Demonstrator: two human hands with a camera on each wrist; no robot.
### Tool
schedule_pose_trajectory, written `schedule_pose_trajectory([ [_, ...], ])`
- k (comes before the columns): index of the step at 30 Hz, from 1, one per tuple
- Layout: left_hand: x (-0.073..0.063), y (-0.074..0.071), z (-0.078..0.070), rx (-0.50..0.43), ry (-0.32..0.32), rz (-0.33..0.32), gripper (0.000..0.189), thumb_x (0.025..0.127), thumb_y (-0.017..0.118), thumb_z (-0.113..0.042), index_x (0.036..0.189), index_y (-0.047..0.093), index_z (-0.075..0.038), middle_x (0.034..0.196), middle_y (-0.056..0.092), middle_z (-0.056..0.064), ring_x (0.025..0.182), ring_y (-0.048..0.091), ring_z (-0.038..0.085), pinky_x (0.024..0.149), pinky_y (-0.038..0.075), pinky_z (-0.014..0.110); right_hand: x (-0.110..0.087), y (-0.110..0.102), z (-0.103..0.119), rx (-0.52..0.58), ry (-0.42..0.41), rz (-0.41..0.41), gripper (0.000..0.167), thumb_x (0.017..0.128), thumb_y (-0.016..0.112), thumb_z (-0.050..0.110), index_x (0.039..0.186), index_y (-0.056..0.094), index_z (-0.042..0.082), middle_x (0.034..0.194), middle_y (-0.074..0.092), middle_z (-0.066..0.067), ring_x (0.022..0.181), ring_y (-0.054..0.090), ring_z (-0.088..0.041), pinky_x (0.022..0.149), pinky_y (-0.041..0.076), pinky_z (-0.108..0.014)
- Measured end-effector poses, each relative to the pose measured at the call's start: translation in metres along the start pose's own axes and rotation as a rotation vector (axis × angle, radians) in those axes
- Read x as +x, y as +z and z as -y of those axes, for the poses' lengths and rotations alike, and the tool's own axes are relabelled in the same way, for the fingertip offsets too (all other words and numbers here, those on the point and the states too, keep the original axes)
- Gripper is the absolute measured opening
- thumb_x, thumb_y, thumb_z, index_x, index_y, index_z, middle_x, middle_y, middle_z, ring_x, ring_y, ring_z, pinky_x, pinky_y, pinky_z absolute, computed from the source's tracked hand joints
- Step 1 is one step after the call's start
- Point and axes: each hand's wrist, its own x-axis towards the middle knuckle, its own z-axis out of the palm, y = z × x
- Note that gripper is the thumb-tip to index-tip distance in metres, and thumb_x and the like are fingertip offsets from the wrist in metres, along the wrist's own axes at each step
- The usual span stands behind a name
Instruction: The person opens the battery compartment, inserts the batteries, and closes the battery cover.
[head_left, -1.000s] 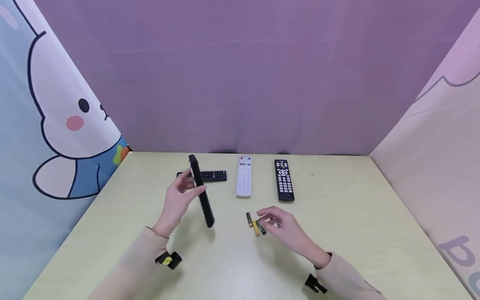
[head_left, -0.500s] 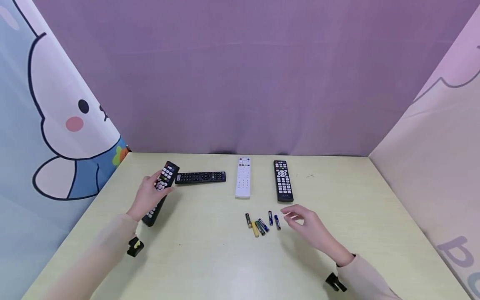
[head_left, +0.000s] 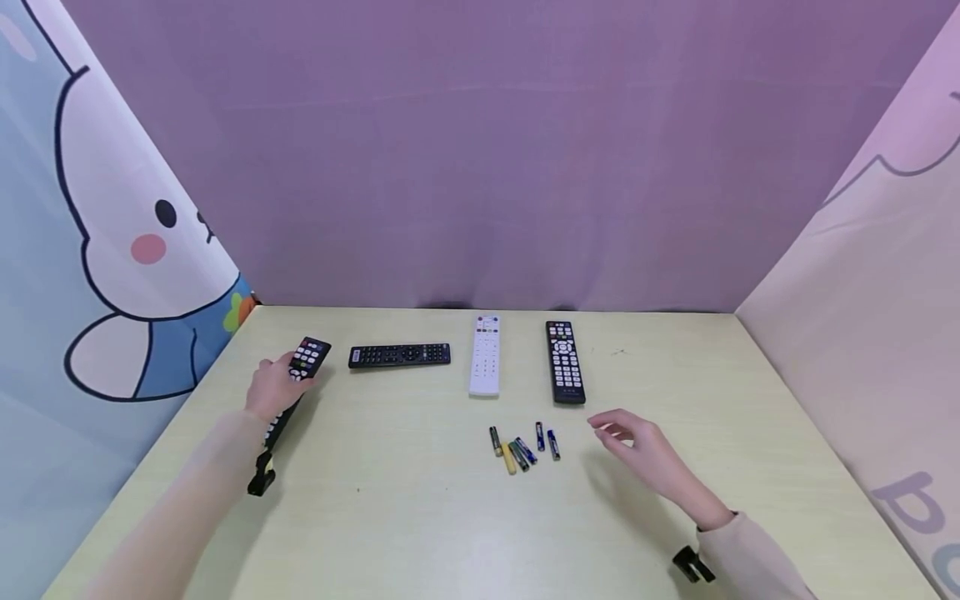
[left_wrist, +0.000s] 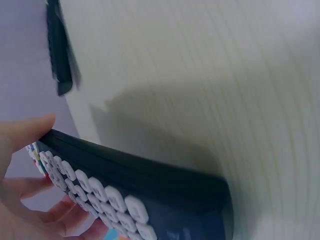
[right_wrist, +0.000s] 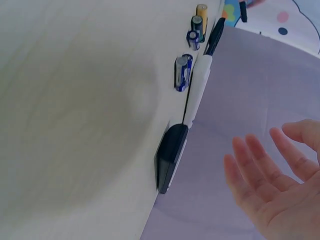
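Note:
At the table's left side, my left hand (head_left: 272, 390) grips a black remote control (head_left: 309, 357) by its long edges, buttons facing up. Thumb on one edge and fingers on the other show in the left wrist view, where the remote's near end (left_wrist: 195, 215) casts a shadow. Whether it touches the tabletop I cannot tell. My right hand (head_left: 637, 450) hovers right of the loose batteries, fingers loosely bent and holding nothing. Closest to it lies a blue battery (head_left: 553, 445); another blue battery (head_left: 540, 436) is beside it. A yellow battery (head_left: 508, 458) lies among several more to the left.
Along the back of the table (head_left: 420, 533) lie a sideways black remote (head_left: 400, 356), a white remote (head_left: 485, 357) and another black remote (head_left: 566, 363). A purple cloth (head_left: 480, 167) stands behind, with printed panels (head_left: 150, 200) at the sides.
My left hand has carried the black remote left and down, turning it from edge-on to buttons up. My right hand has drawn away to the right, uncovering the blue batteries.

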Motion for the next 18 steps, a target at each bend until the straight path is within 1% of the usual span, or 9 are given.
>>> schedule_pose_trajectory([
  [3, 0.006, 0.002, 0.007, 0.046, -0.039, 0.033, 0.065, 0.08, 0.059, -0.024, 0.125, 0.032, 0.015, 0.106, 0.038, 0.04, 0.094, 0.042, 0.049, 0.072, 0.041, 0.055, 0.0, -0.003, -0.002, -0.004, 0.013, 0.007, 0.016, 0.083, 0.055, 0.001, 0.099, 0.061, 0.0, 0.093, 0.063, -0.012, 0.078, 0.058, -0.014, 0.067, 0.049, -0.025],
  [10, 0.018, 0.007, 0.017, 0.106, -0.158, 0.133, 0.062, 0.08, 0.058, -0.026, 0.122, 0.033, 0.013, 0.109, 0.035, 0.039, 0.099, 0.038, 0.05, 0.078, 0.037, 0.058, 0.002, -0.005, -0.003, -0.003, 0.008, 0.007, 0.016, 0.084, 0.055, 0.002, 0.099, 0.061, 0.001, 0.093, 0.063, -0.011, 0.078, 0.058, -0.013, 0.067, 0.049, -0.024],
  [13, 0.021, 0.007, 0.018, 0.122, -0.185, 0.165, 0.063, 0.08, 0.058, -0.027, 0.122, 0.033, 0.013, 0.11, 0.034, 0.038, 0.1, 0.037, 0.05, 0.078, 0.037, 0.058, 0.002, -0.006, -0.003, 0.004, 0.015, 0.007, 0.016, 0.084, 0.055, 0.002, 0.099, 0.061, 0.001, 0.094, 0.063, -0.012, 0.079, 0.058, -0.013, 0.068, 0.049, -0.025],
  [18, 0.021, 0.006, 0.016, 0.138, -0.188, 0.203, 0.063, 0.081, 0.057, -0.028, 0.121, 0.033, 0.015, 0.11, 0.034, 0.039, 0.099, 0.037, 0.049, 0.078, 0.037, 0.057, 0.003, -0.007, -0.001, 0.01, 0.035, 0.013, 0.017, 0.084, 0.055, 0.003, 0.1, 0.061, 0.001, 0.095, 0.063, -0.011, 0.079, 0.059, -0.015, 0.069, 0.049, -0.026],
])
